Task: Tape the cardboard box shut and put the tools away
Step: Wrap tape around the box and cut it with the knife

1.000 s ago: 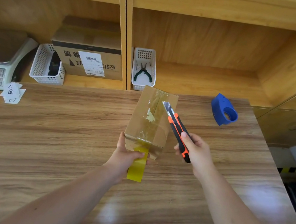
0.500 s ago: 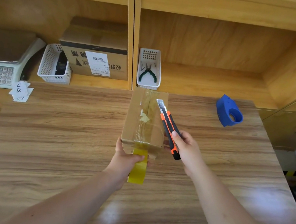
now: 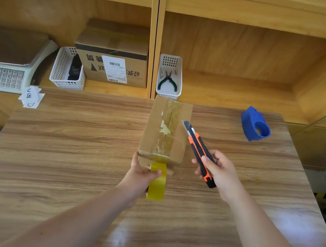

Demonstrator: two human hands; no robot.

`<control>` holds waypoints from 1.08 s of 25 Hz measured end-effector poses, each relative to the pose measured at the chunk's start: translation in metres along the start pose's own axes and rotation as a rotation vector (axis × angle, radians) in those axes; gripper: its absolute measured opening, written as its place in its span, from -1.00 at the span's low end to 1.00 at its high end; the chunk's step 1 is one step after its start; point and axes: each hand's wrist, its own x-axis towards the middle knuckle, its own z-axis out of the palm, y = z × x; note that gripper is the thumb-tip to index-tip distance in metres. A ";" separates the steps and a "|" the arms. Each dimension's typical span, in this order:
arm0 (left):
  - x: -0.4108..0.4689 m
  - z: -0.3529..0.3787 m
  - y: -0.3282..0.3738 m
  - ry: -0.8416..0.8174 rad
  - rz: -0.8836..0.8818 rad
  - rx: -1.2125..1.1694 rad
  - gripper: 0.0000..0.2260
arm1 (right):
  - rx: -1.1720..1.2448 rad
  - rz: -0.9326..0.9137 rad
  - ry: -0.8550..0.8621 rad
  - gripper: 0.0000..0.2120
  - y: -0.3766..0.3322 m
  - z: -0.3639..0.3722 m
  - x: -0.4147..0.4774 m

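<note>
So the cardboard box (image 3: 165, 132) is sat on the wooden table (image 3: 69, 151), near the far edge, with clear tape run lengthwise down its top. A roll of yellowish tape (image 3: 157, 182) is gripped by the left hand (image 3: 142, 176) right up against the box's near end, the strip being joined to the box there. An orange and black box cutter (image 3: 200, 152) is held tight in the right hand (image 3: 219, 171), just beside the box's right side, blade out and pointed away. A blue tape dispenser (image 3: 255, 124) is parked well off to the right. Green-handled pliers (image 3: 167, 80) are seen in a white basket (image 3: 168, 91) on the shelf behind.
</note>
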 end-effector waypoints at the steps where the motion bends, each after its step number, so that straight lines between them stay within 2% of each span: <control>1: 0.001 0.000 0.001 0.004 0.002 0.005 -0.17 | -0.043 -0.013 0.008 -0.90 -0.002 0.001 -0.003; 7: 0.005 -0.003 -0.001 0.020 -0.005 0.046 -0.17 | -0.134 -0.041 0.041 -0.90 -0.007 0.012 -0.008; 13: 0.005 -0.007 -0.002 0.034 0.044 0.133 -0.33 | -0.245 -0.068 0.012 -0.98 -0.001 0.021 -0.011; 16: 0.002 -0.011 -0.002 0.040 0.033 0.197 -0.28 | -0.259 -0.045 -0.014 -0.97 0.001 0.017 -0.015; 20: 0.001 -0.011 -0.001 0.060 0.020 0.210 -0.17 | -0.090 -0.011 -0.058 -0.90 0.004 0.035 -0.019; 27: 0.010 -0.010 0.000 0.104 -0.008 0.268 -0.07 | -0.032 -0.075 -0.031 -0.85 0.000 0.074 -0.003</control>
